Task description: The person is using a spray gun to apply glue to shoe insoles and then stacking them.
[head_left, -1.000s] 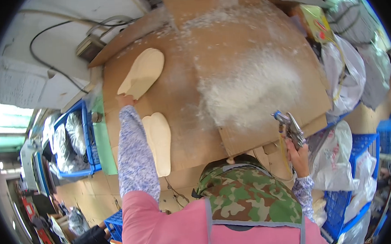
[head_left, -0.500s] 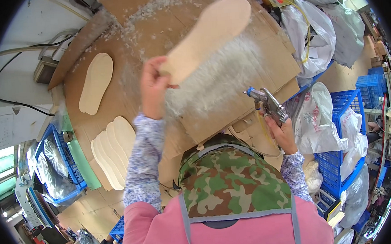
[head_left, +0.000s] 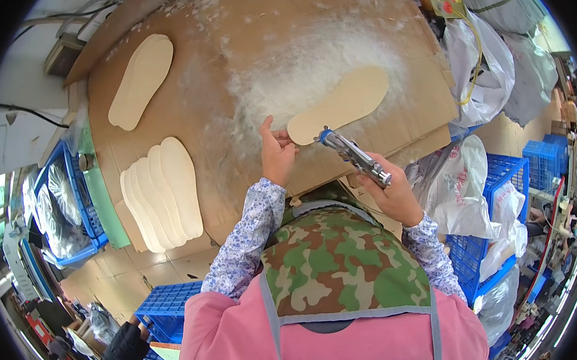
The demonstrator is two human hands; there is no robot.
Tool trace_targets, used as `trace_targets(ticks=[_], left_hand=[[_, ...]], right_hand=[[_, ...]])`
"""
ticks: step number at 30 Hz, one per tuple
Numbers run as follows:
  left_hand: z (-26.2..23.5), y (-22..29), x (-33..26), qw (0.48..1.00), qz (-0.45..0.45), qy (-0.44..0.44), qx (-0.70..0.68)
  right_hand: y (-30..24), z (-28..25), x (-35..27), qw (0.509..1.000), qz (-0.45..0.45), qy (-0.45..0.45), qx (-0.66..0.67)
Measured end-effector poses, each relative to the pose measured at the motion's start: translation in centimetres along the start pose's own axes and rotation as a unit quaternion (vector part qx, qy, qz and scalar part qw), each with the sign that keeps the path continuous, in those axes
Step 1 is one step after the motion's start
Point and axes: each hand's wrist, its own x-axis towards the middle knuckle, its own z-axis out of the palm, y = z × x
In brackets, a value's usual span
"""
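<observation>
Pale insole (head_left: 340, 106) flat on cardboard (head_left: 211, 132); silvery blue-tipped spray gun (head_left: 355, 155) near it, seemingly apart.

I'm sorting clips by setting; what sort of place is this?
Probably a footwear workshop: fanned insole-shaped pieces on cardboard, a spray gun in the right hand, and blue crates around.

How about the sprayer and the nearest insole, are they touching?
Cannot tell: the head view shows the sprayer right at the insole, but not any height between.

Right grip (head_left: 395, 191) around spray gun (head_left: 356, 156), left grip (head_left: 278, 155) beside pale insole (head_left: 342, 106), white-flecked cardboard (head_left: 210, 105)
</observation>
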Motion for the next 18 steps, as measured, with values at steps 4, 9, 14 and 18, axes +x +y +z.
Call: trace_targets(ticks=[4, 9, 14, 18], left_hand=[[-0.2, -0.2, -0.2, 1.0, -0.013, 0.007, -0.011], [0.0, -0.6, -0.1, 1.0, -0.006, 0.018, -0.008], [0.3, -0.6, 0.1, 1.0, -0.021, 0.017, -0.008], [0.6, -0.9, 0.3, 0.999, 0.009, 0.024, 0.023]], right_hand=[[-0.3, 0.4, 0.8, 1.0, 0.001, -0.026, 0.006], [0.8, -0.6, 1.4, 0.998, 0.002, -0.018, -0.053], [1.6, -2.1, 2.3, 0.998, 0.012, 0.023, -0.055], [2.7, -3.8, 2.8, 0.995, 0.004, 0.056, -0.086]])
